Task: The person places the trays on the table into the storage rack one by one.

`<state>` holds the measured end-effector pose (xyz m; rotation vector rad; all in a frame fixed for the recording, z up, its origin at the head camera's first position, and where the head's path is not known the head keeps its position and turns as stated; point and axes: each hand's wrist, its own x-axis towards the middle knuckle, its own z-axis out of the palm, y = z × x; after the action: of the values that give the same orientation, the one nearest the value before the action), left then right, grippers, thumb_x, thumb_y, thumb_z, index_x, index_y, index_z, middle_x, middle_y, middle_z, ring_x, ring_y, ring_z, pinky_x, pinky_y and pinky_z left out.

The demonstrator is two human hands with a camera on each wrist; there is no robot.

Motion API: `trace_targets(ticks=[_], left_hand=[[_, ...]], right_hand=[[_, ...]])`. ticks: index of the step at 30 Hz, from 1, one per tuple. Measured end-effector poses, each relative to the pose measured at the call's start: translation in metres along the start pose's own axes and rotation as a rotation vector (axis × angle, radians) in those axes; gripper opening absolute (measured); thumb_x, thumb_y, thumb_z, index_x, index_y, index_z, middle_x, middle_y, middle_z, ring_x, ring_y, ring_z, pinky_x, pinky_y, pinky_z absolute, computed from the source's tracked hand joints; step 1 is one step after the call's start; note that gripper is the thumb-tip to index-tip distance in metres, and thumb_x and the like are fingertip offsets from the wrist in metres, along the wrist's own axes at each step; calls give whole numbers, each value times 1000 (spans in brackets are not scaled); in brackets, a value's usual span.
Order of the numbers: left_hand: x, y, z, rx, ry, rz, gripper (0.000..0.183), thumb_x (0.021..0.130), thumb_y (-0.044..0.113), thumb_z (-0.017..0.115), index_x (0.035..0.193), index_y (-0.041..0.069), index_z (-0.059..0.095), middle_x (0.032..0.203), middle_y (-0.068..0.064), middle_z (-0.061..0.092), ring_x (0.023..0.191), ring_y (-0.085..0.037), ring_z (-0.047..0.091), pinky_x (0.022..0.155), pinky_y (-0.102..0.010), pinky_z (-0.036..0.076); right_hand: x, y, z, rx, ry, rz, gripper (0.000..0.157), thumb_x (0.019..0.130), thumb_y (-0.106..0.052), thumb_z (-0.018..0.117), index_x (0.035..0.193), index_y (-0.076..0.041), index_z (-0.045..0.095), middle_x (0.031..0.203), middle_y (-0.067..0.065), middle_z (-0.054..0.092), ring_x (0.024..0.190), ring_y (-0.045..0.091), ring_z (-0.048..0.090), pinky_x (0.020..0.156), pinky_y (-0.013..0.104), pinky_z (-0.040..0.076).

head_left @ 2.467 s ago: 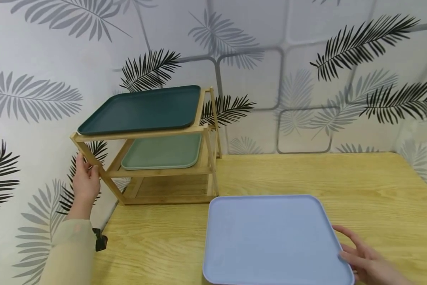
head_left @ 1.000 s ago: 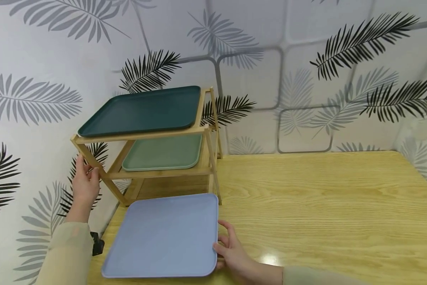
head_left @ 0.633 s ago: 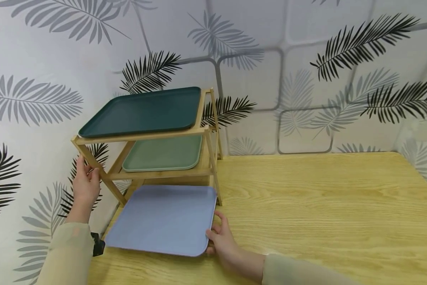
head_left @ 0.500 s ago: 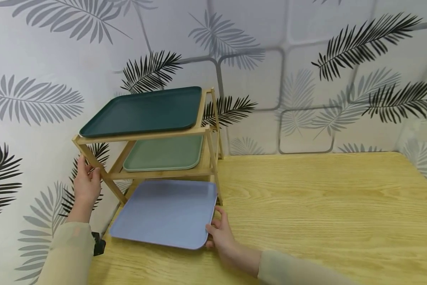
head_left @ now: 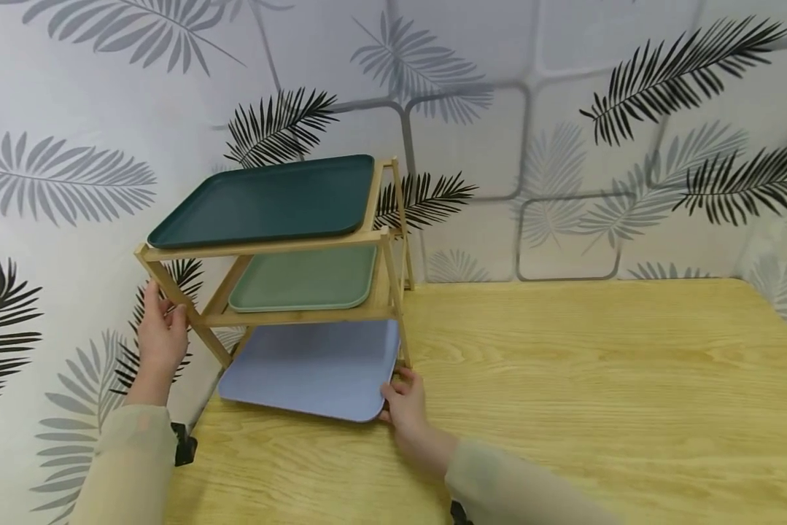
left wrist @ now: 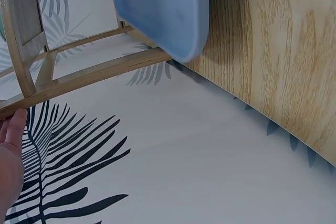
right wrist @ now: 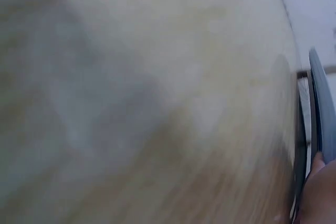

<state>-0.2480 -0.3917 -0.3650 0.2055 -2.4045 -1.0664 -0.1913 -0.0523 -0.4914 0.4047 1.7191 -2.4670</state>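
A light-blue rectangular tray [head_left: 314, 368] is partly inside the bottom level of a wooden three-tier rack [head_left: 301, 318], its front part sticking out, with the front edge tilted above the table. My right hand [head_left: 408, 408] grips the tray's right edge near the front corner, thumb on top and fingers underneath. At the rack's left side, my left hand [head_left: 161, 335] holds the slanting wooden leg. The left wrist view shows fingertips [left wrist: 17, 124] against that leg and the tray's corner [left wrist: 184, 40] close to the bottom. A dark-green tray [head_left: 268, 200] lies on the top tier, a sage-green tray [head_left: 304, 278] on the middle one.
The rack stands on a wood-grain table [head_left: 564, 379] at its left end, near the table's left edge. Behind it is a wall covering [head_left: 459, 131] with a leaf pattern, which also runs down the left side.
My right hand has carried the blue tray from the right to in front of the rack, then pushed it back into the bottom level. The left hand has stayed on the leg.
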Motion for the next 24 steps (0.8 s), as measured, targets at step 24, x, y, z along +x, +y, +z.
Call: trace_targets(ticks=[24], left_hand=[[-1,5,-3,-5,-16,-38,64,103,7,39,157,27,9,143,-27,43,123,-41,51,96,-55,45]], right_hand=[[-6,-5,-26,-347,-338,-235,25,82,18,63,103,10,53,76,12,59,72,36,68,65,33,58]])
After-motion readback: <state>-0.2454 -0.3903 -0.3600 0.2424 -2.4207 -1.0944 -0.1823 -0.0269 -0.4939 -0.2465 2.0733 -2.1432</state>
